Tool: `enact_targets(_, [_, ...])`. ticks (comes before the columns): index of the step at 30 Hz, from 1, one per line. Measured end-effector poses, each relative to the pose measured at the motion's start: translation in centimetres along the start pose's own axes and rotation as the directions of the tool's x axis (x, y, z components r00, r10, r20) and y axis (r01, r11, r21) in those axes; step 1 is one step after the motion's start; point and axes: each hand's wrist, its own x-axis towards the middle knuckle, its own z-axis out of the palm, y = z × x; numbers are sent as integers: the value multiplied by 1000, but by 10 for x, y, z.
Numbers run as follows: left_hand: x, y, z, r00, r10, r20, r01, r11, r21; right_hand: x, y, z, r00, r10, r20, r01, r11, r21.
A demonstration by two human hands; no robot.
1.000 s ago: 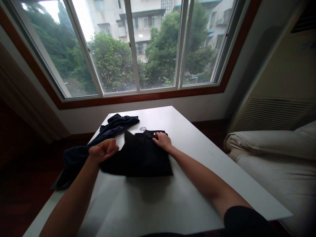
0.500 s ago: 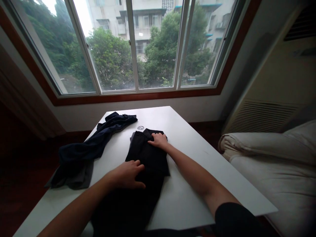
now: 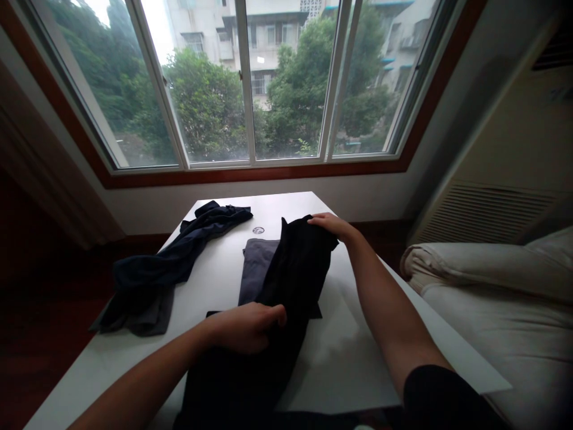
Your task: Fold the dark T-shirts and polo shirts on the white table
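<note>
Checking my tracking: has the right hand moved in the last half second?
Yes: the right hand has moved rightward, and slightly toward the window, against the round mark on the white table.

Black garment (image 3: pixel 298 263), stretched out lengthwise (far edge uneven), partly covering grey cloth (image 3: pixel 256 267) on white table (image 3: pixel 358 352).

A plain, short black sleeve (image 3: pixel 441 394) ends in a smooth, curved edge around the right arm (image 3: pixel 387 304), and the bare left forearm (image 3: pixel 147 382) and both bare hands (image 3: pixel 332 225) are rounded and slender.
</note>
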Motion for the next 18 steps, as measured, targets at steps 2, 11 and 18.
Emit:
enact_targets(2, [-3,3,-3,993,58,107,-48,995,-87,6,6,-10,981,-10,-192,20,998,51])
enact_targets(11, [22,10,57,962,-202,-186,258,896,361,30,65,2,920,40,-390,-74,995,-72])
enact_targets(18, [23,12,50,1000,-31,1,27,874,485,13,82,-4,981,189,-50,-194,972,-131])
